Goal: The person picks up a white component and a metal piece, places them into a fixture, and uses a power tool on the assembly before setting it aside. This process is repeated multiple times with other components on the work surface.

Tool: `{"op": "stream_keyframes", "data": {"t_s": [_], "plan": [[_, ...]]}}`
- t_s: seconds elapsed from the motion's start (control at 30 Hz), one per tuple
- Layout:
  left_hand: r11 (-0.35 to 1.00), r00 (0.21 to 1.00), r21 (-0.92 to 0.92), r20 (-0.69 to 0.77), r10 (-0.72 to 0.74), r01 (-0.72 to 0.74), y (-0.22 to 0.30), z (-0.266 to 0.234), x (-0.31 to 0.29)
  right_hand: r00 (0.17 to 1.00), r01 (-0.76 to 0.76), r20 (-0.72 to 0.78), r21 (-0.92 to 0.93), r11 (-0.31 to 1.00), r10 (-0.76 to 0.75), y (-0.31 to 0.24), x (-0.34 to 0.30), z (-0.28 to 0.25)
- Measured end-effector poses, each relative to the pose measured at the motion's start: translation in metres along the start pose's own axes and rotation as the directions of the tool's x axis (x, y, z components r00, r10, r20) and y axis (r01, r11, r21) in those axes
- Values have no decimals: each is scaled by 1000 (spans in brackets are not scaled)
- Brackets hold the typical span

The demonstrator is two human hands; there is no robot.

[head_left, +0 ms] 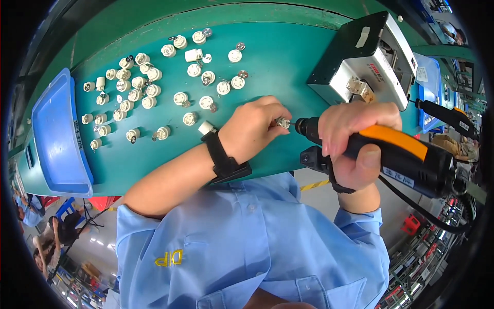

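Note:
My left hand point(252, 129) pinches a small pale part with metal on it point(282, 122) between thumb and fingers; much of the part is hidden by them. In my right hand point(355, 129) is a black and orange electric screwdriver point(393, 141), gripped around its body and pointing left. Its bit reaches to the pinched part, though I cannot tell whether it sits in a screw. A white cylindrical part point(207, 127) lies beside my left wrist. Farther left, several similar white round parts point(149, 102) are spread over the green mat point(278, 62), some with small metal discs attached or alongside.
A blue plastic tray point(56, 134) stands at the left end of the table. At the back right is a black and silver box-shaped machine point(360, 62). Another black screwdriver point(447, 116) is beyond it. The screwdriver's black cable point(422, 219) loops down at the right.

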State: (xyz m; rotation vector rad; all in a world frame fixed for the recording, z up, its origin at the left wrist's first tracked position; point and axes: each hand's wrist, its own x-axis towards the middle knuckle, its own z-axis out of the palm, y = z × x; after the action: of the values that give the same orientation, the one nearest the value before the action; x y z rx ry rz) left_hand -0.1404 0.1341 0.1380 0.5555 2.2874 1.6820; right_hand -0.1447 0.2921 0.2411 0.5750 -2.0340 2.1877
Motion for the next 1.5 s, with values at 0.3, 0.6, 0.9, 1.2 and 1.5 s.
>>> {"op": "stream_keyframes", "data": {"t_s": [0.3, 0.6, 0.9, 1.2, 1.5], "plan": [[999, 999, 24, -14, 31, -31, 3, 0, 2, 1000, -4, 28, -24, 1000, 5, 4, 5, 2], [989, 998, 147, -54, 38, -29, 9, 5, 3, 955, 286, 8, 250, 925, -298, -26, 1, -45], [965, 996, 247, 13, 89, -89, 8, 5, 3, 905, 328, -278, -29, 944, -323, -33, 15, -86], [997, 1000, 74, -8, 5, -5, 18, 2, -1, 964, 259, -62, 25, 966, -257, -25, 25, -94], [997, 1000, 78, 19, -15, 13, 10, 2, 3, 968, 73, -251, 321, 944, 10, -18, 27, -76]]}}
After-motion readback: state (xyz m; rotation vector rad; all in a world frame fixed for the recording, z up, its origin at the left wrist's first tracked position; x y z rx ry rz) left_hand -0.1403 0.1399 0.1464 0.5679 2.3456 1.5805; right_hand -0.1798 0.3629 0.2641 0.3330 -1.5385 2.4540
